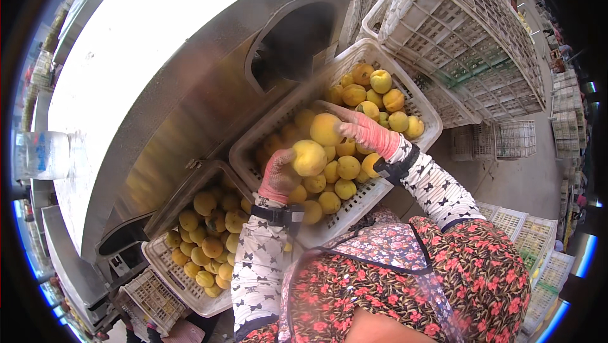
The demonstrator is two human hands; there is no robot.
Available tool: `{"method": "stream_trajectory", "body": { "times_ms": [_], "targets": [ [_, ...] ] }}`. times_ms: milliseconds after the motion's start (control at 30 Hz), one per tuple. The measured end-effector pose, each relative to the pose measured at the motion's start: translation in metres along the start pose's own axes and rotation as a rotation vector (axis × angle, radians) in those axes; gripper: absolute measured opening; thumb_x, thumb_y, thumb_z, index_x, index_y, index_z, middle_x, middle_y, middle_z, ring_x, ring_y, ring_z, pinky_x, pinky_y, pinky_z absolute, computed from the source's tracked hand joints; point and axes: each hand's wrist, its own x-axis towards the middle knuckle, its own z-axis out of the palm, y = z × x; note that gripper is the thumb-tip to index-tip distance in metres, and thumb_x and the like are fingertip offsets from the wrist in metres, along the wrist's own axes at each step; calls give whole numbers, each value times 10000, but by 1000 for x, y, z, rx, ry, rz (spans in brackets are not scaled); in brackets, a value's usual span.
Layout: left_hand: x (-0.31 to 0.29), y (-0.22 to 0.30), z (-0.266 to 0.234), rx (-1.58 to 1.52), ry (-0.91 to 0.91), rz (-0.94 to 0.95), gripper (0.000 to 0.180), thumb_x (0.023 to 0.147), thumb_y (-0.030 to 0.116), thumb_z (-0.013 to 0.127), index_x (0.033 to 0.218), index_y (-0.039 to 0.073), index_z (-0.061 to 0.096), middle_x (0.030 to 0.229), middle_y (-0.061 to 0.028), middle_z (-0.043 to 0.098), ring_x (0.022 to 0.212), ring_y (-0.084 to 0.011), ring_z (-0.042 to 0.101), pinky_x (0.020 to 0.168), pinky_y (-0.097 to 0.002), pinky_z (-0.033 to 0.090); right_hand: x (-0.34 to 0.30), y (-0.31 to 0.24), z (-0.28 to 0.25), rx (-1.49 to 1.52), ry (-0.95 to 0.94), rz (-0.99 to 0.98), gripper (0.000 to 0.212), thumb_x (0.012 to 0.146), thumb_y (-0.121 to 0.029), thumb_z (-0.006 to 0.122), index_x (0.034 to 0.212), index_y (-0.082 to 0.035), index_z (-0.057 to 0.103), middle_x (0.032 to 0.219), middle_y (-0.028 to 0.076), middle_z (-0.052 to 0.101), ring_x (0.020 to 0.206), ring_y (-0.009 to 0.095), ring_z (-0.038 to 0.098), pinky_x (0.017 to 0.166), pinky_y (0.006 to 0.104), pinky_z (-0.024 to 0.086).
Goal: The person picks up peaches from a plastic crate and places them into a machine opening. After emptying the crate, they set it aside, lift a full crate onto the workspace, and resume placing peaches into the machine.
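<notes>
Both my hands wear pink gloves and are held over a white plastic crate (pixel 430 112) of yellow peaches. My left hand (pixel 278 177) is closed round a yellow peach (pixel 310 157). Just right of it and slightly farther away, my right hand (pixel 367 129) grips another yellow peach (pixel 325 129), its fingers bent over the far side. The two held peaches are close together, above the loose peaches (pixel 347 167) in the crate. Part of the crate's left side is blurred and partly hidden by my hands.
A second white crate (pixel 166 266) of darker yellow peaches stands at the left. Behind both rises a metal machine (pixel 190 99) with a round opening (pixel 294 42). Stacked white crates (pixel 456 39) stand at the far right, with more crates (pixel 529 235) at the near right.
</notes>
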Motion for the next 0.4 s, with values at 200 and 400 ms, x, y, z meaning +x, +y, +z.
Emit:
{"method": "stream_trajectory", "body": {
  "times_ms": [200, 400],
  "targets": [
    [9, 0, 27, -53, -84, 95, 519, 820, 279, 616, 1183, -88, 562, 1152, -190, 629, 1075, -329, 602, 976, -451, 454, 7, -56, 18, -753, 266, -131, 894, 784, -570, 669, 1374, 40, 390, 1226, 264, 530, 1125, 435, 527, 969, 441, 431],
    [26, 5, 41, -259, 204, 314, 601, 807, 330, 615, 1317, 34, 498, 1330, -151, 537, 1236, -366, 492, 1055, -615, 338, 104, -91, 18, -1167, 420, 158, 715, 808, -541, 658, 1342, -90, 503, 1318, 232, 512, 1149, 353, 559, 948, 404, 464]
  ]
}}
